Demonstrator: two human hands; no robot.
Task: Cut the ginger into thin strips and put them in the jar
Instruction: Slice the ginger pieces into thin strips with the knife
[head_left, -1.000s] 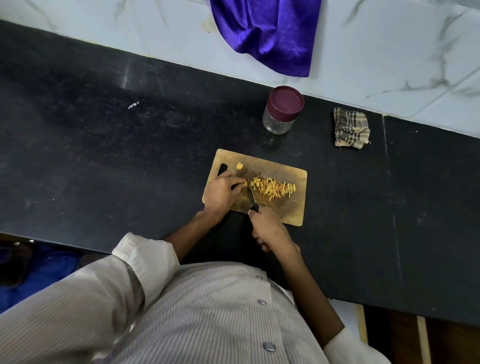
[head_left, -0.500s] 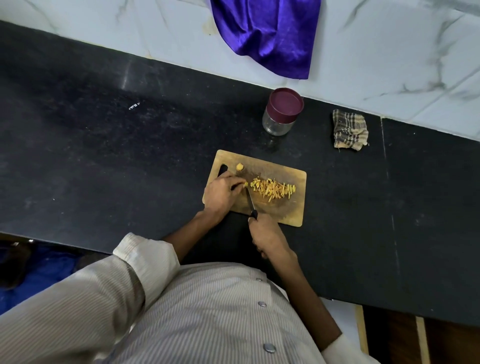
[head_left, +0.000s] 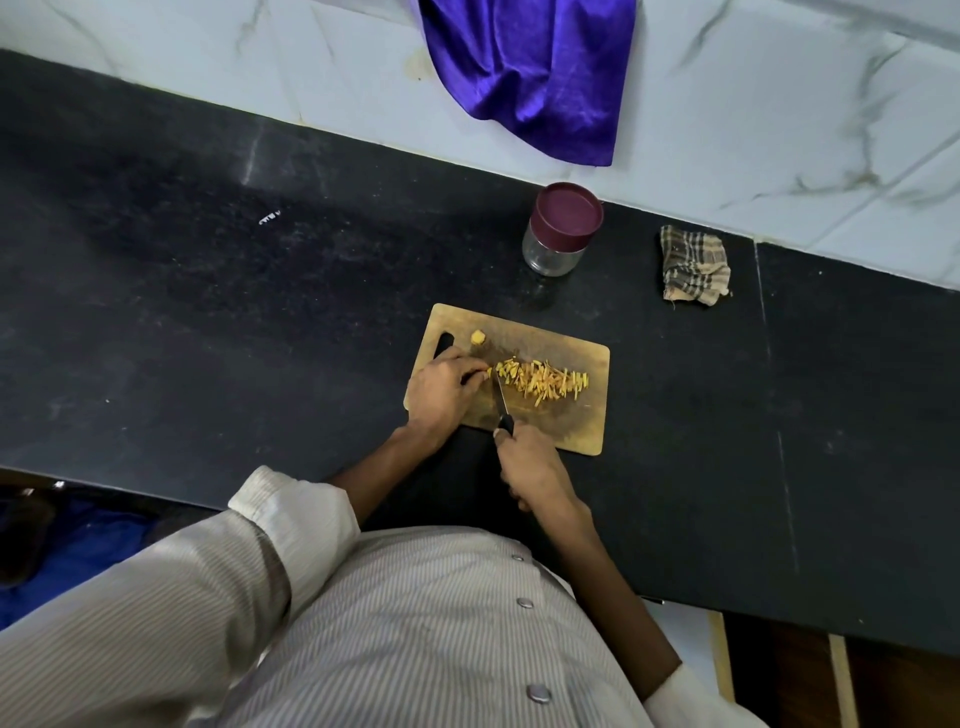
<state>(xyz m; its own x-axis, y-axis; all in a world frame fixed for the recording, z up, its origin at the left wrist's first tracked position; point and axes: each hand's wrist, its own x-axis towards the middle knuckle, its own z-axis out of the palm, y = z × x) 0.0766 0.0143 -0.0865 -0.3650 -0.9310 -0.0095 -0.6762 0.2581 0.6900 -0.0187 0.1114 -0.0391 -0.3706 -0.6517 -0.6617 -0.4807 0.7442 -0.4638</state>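
Note:
A wooden cutting board (head_left: 582, 421) lies on the black counter. A pile of yellow ginger strips (head_left: 545, 379) spreads across its middle, and a small ginger lump (head_left: 478, 338) sits near its far left corner. My left hand (head_left: 441, 389) rests on the board with its fingertips pinching the ginger at the left end of the pile. My right hand (head_left: 535, 467) grips the black handle of a knife (head_left: 502, 402), whose blade points away from me, right beside my left fingertips. A glass jar (head_left: 558, 234) with a maroon lid on stands beyond the board.
A folded checked cloth (head_left: 693, 265) lies to the right of the jar. A purple cloth (head_left: 535, 73) hangs down the marble wall behind. The counter's front edge runs just before my body, with a seam (head_left: 774, 405) on the right.
The knife and my right hand have shifted slightly toward me and back in small cutting strokes. The ginger pile and my left hand stay almost in place.

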